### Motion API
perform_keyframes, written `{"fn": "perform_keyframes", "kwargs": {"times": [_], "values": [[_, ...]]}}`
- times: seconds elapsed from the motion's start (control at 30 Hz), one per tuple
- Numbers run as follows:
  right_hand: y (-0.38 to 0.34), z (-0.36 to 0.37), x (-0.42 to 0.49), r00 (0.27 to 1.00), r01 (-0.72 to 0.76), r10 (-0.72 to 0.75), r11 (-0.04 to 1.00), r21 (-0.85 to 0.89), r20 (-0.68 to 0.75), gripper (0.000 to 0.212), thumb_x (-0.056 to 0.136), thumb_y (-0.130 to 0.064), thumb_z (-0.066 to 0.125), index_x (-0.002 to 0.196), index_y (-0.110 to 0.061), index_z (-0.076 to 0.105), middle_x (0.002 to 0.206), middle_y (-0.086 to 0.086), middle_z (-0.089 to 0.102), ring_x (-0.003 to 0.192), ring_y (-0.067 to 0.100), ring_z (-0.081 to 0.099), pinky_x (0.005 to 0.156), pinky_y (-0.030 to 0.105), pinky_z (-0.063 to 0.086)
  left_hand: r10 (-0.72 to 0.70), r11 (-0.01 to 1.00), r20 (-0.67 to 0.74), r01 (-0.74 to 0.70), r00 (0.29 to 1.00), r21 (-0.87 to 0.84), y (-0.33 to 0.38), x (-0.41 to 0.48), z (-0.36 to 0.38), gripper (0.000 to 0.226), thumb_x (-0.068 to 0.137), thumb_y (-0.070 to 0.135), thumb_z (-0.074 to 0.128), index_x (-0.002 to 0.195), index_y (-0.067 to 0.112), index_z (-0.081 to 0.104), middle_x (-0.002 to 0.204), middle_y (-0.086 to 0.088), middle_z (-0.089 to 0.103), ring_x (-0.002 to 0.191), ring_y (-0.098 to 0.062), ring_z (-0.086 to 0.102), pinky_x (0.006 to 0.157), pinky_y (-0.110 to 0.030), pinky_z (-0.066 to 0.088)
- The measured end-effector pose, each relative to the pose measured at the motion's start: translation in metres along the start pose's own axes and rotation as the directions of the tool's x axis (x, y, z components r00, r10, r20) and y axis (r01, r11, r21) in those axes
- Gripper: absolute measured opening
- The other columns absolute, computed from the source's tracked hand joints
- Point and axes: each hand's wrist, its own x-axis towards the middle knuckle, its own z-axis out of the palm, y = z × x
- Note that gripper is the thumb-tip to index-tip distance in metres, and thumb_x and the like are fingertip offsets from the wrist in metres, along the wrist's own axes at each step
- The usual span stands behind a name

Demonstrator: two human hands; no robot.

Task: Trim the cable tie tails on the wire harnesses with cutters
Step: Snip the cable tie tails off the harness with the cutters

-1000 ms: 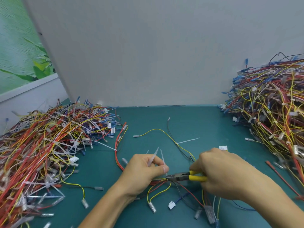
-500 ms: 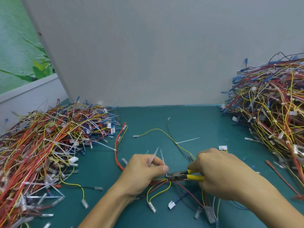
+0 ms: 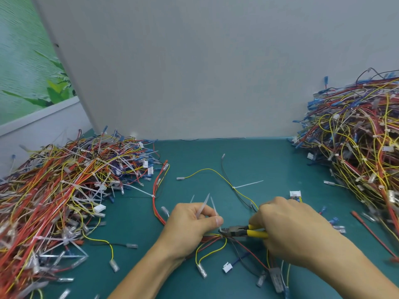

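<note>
A wire harness (image 3: 218,240) of red, yellow and black wires lies on the green table in front of me. My left hand (image 3: 190,225) grips it, with several white cable tie tails (image 3: 205,203) sticking up between the fingers. My right hand (image 3: 289,229) grips yellow-handled cutters (image 3: 244,231). Their dark jaws sit at a cable tie on the bundle, right beside my left thumb. Another tie tail (image 3: 248,184) juts out from the yellow wire further back.
A big heap of harnesses with long tie tails (image 3: 60,195) fills the left side. A second, taller heap (image 3: 358,147) fills the right. A grey partition wall (image 3: 194,72) closes off the back. Loose connectors (image 3: 227,267) lie near the front edge.
My right hand and the cutters have crept left, bringing the jaws up to the tie by my left thumb. The left hand has stayed put.
</note>
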Motion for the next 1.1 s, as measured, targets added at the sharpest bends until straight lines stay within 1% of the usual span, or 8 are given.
{"fn": "perform_keyframes", "kwargs": {"times": [0.3, 0.47, 0.57, 0.7, 0.77, 0.87, 1.0, 1.1], "values": [[-0.003, 0.006, 0.002, 1.000, 0.006, -0.006, 0.999, -0.037, 0.004, 0.007, 0.073, -0.015, 0.048, 0.072, -0.017, 0.042, 0.068, -0.001, 0.035, 0.069, 0.032, 0.043, 0.046, 0.027, 0.019, -0.018, 1.000, -0.027, 0.018, 0.999, 0.022, 0.006, -0.001, -0.004, 0.019, 0.079, 0.010, 0.074, 0.063, 0.014, 0.065, 0.047, 0.004, 0.030, 0.040, -0.009, 0.022, 0.039, -0.016, 0.021], [-0.008, 0.005, 0.004, 1.000, -0.013, 0.014, 0.997, 0.074, -0.017, 0.017, 0.088, -0.041, 0.051, 0.092, -0.025, 0.054, 0.090, -0.004, 0.044, 0.090, 0.028, 0.058, 0.061, 0.032, 0.033, -0.021, 0.894, -0.045, -0.001, 0.999, -0.449, 0.027, 0.004, -0.032, 0.029, 0.095, 0.011, 0.045, 0.068, 0.019, 0.042, 0.054, 0.004, 0.031, 0.043, -0.008, 0.021, 0.038, -0.018, 0.018], [-0.014, 0.006, 0.003, 1.000, 0.026, -0.027, 0.988, 0.153, 0.004, 0.025, 0.086, -0.053, 0.053, 0.088, -0.028, 0.049, 0.091, -0.007, 0.036, 0.096, 0.026, 0.058, 0.064, 0.034, 0.034, -0.050, 0.858, -0.104, -0.010, 0.993, -0.514, 0.027, 0.008, -0.050, 0.026, 0.096, 0.009, 0.033, 0.072, 0.015, 0.038, 0.057, 0.000, 0.040, 0.045, -0.011, 0.030, 0.039, -0.021, 0.022], [-0.016, 0.005, 0.001, 1.000, 0.000, 0.001, 0.989, 0.149, -0.007, 0.025, 0.086, -0.051, 0.051, 0.093, -0.026, 0.052, 0.094, -0.006, 0.045, 0.096, 0.025, 0.058, 0.062, 0.034, 0.033, -0.086, 0.959, -0.177, 0.033, 0.980, -0.283, 0.016, 0.013, -0.059, 0.024, 0.090, -0.006, 0.033, 0.083, 0.008, 0.051, 0.053, 0.003, 0.038, 0.043, -0.009, 0.026, 0.040, -0.020, 0.019], [-0.016, 0.003, 0.000, 0.999, -0.025, 0.031, 0.990, 0.142, -0.040, 0.024, 0.087, -0.048, 0.049, 0.097, -0.026, 0.054, 0.099, -0.007, 0.051, 0.098, 0.024, 0.058, 0.062, 0.033, 0.033, 0.015, 0.997, -0.201, -0.001, 0.979, 0.073, 0.012, 0.015, -0.064, 0.022, 0.090, 0.000, 0.043, 0.082, 0.012, 0.059, 0.050, 0.009, 0.037, 0.041, -0.007, 0.029, 0.042, -0.021, 0.025], [-0.020, 0.000, -0.002, 0.997, -0.030, 0.042, 0.988, 0.154, -0.071, 0.018, 0.086, -0.040, 0.046, 0.096, -0.027, 0.054, 0.096, -0.006, 0.051, 0.096, 0.024, 0.058, 0.061, 0.033, 0.033, 0.214, 0.758, -0.008, -0.161, 0.977, 0.632, 0.008, 0.013, -0.066, 0.002, 0.083, 0.025, 0.069, 0.082, 0.026, 0.067, 0.043, 0.014, 0.043, 0.046, -0.004, 0.040, 0.050, -0.015, 0.030], [-0.026, -0.004, -0.005, 0.995, -0.020, 0.035, 0.987, 0.158, -0.092, 0.021, 0.087, -0.043, 0.046, 0.099, -0.028, 0.055, 0.092, -0.006, 0.046, 0.096, 0.024, 0.058, 0.061, 0.033, 0.032, 0.082, 0.620, 0.150, -0.168, 0.985, 0.766, 0.008, 0.014, -0.065, 0.009, 0.082, 0.037, 0.068, 0.086, 0.029, 0.069, 0.045, 0.016, 0.050, 0.051, 0.001, 0.047, 0.058, -0.020, 0.039], [-0.030, -0.005, -0.006, 0.993, -0.023, 0.041, 0.988, 0.154, -0.113, 0.021, 0.089, -0.042, 0.047, 0.102, -0.029, 0.057, 0.098, -0.006, 0.050, 0.096, 0.024, 0.058, 0.061, 0.033, 0.032, 0.070, 0.710, 0.170, -0.169, 0.983, 0.684, 0.008, 0.015, -0.065, 0.015, 0.085, 0.026, 0.069, 0.070, 0.024, 0.066, 0.050, 0.009, 0.054, 0.049, -0.002, 0.046, 0.056, -0.018, 0.038]]}}
